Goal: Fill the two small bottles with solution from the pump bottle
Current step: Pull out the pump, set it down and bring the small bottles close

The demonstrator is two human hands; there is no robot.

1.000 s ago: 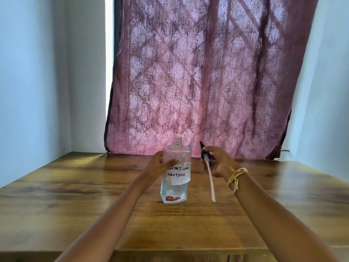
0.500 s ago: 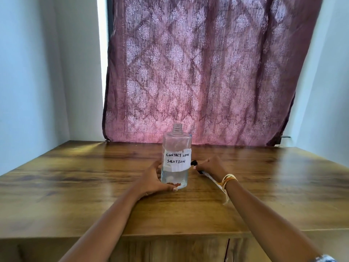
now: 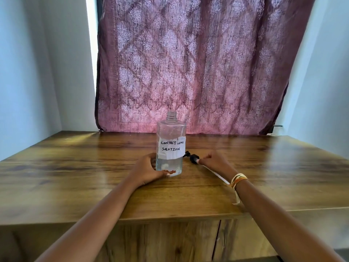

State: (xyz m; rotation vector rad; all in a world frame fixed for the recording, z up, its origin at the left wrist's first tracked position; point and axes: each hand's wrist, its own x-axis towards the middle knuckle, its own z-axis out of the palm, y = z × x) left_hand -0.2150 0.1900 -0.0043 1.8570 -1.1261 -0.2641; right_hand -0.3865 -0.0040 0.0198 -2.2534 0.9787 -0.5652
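- The left hand (image 3: 149, 170) is curled round the lower left side of the pump bottle (image 3: 171, 146), thumb and fingertips touching its base where it meets the table; a loose steadying hold rather than a lift.
- The right hand (image 3: 214, 161) is closed in a pinch on the pump head (image 3: 192, 158), which lies on the table just right of the bottle, black nozzle pointing toward the bottle. Its thin white tube (image 3: 217, 174) trails toward the near side, partly under the wrist.
- The bottle stands upright in the middle of the wooden table (image 3: 75, 167), neck open and uncapped, a taped paper label reading "CONTACT LENS SOLUTION" on its front.
- It looks like clear, stiff plastic, only partly full, so I judge it light and a bit tippy. The smooth walls could be slippery if wet; the labelled middle would give the surest grip for pouring, with the palm wrapped round the body rather than the narrow neck.
- The pump head is small and light; the tube seems springy and may drip, so it is best held by the black collar.
- The two small bottles are nowhere in view, so I would guess no filling has begun.
- Behind the table hangs a patterned mauve curtain (image 3: 188, 63) between pale walls.
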